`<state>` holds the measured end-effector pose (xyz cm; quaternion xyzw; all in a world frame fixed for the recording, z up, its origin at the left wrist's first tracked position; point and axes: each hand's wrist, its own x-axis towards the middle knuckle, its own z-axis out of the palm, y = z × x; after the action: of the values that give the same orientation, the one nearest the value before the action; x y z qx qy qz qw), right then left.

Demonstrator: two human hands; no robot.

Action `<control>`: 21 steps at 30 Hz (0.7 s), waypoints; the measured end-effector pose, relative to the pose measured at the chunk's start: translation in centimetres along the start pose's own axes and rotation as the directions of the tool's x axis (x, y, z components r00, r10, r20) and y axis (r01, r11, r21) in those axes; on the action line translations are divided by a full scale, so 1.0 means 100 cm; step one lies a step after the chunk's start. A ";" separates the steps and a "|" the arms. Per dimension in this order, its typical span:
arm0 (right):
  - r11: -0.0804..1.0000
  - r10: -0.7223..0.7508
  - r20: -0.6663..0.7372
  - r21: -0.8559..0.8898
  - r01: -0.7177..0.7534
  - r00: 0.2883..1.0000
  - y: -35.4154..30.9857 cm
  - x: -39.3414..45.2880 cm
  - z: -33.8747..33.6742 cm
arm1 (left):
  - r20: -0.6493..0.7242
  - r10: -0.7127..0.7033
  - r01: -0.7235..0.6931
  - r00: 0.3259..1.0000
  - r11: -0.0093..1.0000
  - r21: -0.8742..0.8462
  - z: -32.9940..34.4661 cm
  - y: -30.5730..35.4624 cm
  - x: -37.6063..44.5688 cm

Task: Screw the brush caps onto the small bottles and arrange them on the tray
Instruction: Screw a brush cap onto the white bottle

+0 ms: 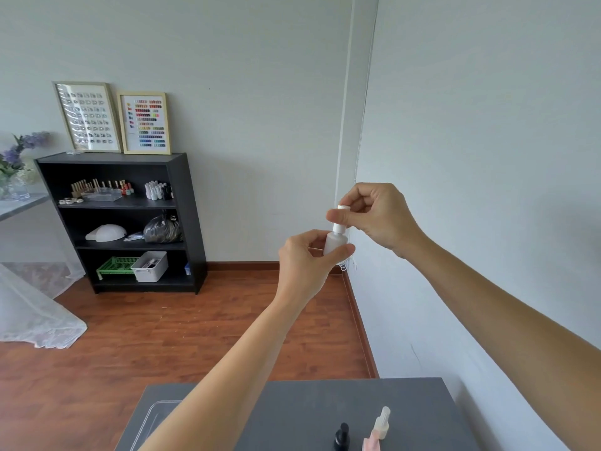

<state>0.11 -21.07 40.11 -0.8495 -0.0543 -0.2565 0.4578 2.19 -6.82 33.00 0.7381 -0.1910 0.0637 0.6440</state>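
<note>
I hold a small white bottle (334, 243) up in the air, well above the table. My left hand (305, 255) grips its body from the left. My right hand (374, 216) pinches the white brush cap (341, 219) that sits on the bottle's neck. A clear plastic tray (153, 418) lies at the table's left, partly hidden by my left forearm. On the table near its front stand a black bottle (341, 437), a clear bottle with a pale cap (382, 423) and a pink bottle (370, 442) cut off by the frame.
The grey table (309, 405) fills the bottom of the view, against a white wall on the right. A black bookshelf (123, 222) with bottles, a lamp and bins stands across the wooden floor at the left.
</note>
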 end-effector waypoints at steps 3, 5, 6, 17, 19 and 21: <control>0.986 -0.032 -0.054 -0.164 0.023 0.998 -0.001 -0.001 0.006 | 0.010 0.007 -0.006 1.000 1.000 -0.010 -0.001 0.002 -0.001; 0.989 -0.007 0.006 -0.150 0.008 1.000 -0.002 -0.003 0.006 | 0.009 0.011 -0.011 1.000 1.000 -0.010 -0.002 0.002 -0.002; 0.997 0.013 0.079 -0.083 -0.007 0.997 -0.002 -0.004 0.004 | 0.006 0.009 -0.009 1.000 1.000 -0.010 -0.004 0.002 -0.002; 0.980 0.027 0.042 0.195 -0.034 0.999 0.002 -0.013 -0.004 | 0.011 0.023 -0.023 1.000 1.000 0.000 -0.002 0.005 -0.004; 0.994 0.030 -0.010 0.104 -0.028 1.000 0.002 -0.014 -0.001 | 0.019 0.031 -0.031 0.999 1.000 0.002 -0.002 0.005 -0.005; 0.996 0.035 0.013 0.086 -0.036 0.999 0.003 -0.016 0.000 | 0.026 0.030 -0.030 0.999 1.000 -0.003 -0.002 0.005 -0.006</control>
<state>-1.16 -21.03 39.14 -0.8312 -0.0529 -0.2410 0.4982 1.49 -6.57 33.28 0.7351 -0.2107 0.0635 0.6413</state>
